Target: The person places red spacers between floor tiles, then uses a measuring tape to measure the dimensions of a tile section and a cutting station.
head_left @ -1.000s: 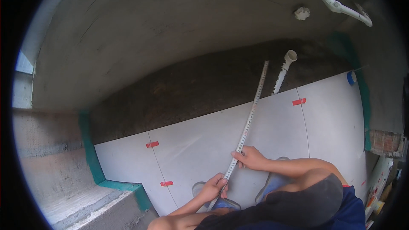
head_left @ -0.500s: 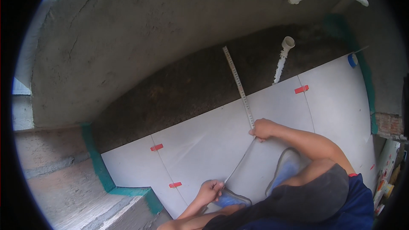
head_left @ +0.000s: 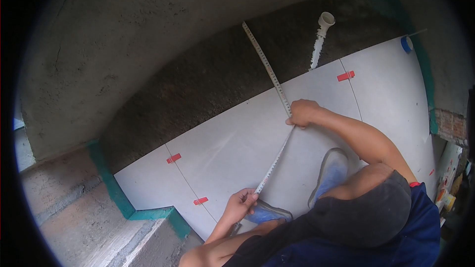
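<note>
A steel tape measure (head_left: 270,71) stretches from the dark strip by the far wall, across the edge of the light floor tiles (head_left: 225,143), down to my hands. My right hand (head_left: 303,113) pinches the blade over the middle tile, where it bends. From there the blade slants down to the left to my left hand (head_left: 241,203), which is closed on it in front of my shoe. Its case cannot be clearly made out. Both blue shoes rest on the tile below my hands.
Red clips (head_left: 346,75) straddle the tile joints. A white pipe (head_left: 322,34) rises from the dark strip (head_left: 188,86). A blue round object (head_left: 406,44) sits at the right tile corner. Green coating (head_left: 110,183) borders the walls; a block step stands at left.
The view has shifted, so the scene sits higher in the picture. Between my hands the blade has turned to show its marked face. Both hands keep hold of it.
</note>
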Action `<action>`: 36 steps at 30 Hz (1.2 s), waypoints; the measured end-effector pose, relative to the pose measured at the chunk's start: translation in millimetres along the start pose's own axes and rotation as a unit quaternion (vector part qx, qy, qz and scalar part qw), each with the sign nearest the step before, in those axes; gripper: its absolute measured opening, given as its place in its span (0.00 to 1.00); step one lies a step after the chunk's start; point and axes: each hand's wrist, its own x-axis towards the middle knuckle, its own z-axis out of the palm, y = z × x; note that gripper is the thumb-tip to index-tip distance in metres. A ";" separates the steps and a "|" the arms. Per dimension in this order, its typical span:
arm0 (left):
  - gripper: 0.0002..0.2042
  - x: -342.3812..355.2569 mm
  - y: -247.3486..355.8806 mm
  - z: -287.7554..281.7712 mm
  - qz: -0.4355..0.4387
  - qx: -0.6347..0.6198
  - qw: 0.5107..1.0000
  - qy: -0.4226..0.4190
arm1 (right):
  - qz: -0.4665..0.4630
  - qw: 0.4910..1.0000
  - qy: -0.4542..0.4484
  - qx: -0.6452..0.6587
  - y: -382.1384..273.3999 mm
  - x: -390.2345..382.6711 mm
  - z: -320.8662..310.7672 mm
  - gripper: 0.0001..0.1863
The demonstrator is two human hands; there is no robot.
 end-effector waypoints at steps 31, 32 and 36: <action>0.11 3.7 -5.5 2.7 0.026 0.014 0.999 0.028 | -0.003 1.000 0.000 -0.011 -5.0 -2.8 -4.8 0.18; 0.11 4.6 -2.4 3.3 0.023 0.020 0.999 0.026 | 0.003 1.000 -0.002 -0.009 -2.1 -3.0 -4.8 0.18; 0.10 3.5 2.1 4.9 0.016 0.024 0.999 0.030 | 0.006 1.000 -0.006 -0.008 -0.8 -2.1 -4.0 0.18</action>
